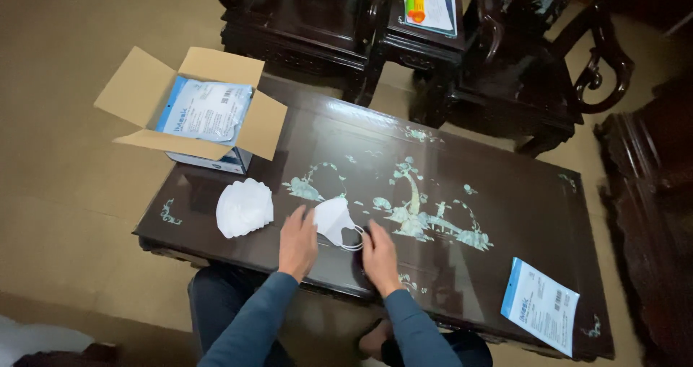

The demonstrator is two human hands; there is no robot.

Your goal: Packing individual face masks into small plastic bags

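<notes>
On table's corner, blue-edged white packet (540, 306)

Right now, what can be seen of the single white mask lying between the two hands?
The single white mask is a folded, soft-looking fabric face mask with thin white ear loops trailing toward its right side. It lies flat on the dark inlaid table, near the front edge. The left hand touches its left edge; the right hand rests by the loops.
</notes>
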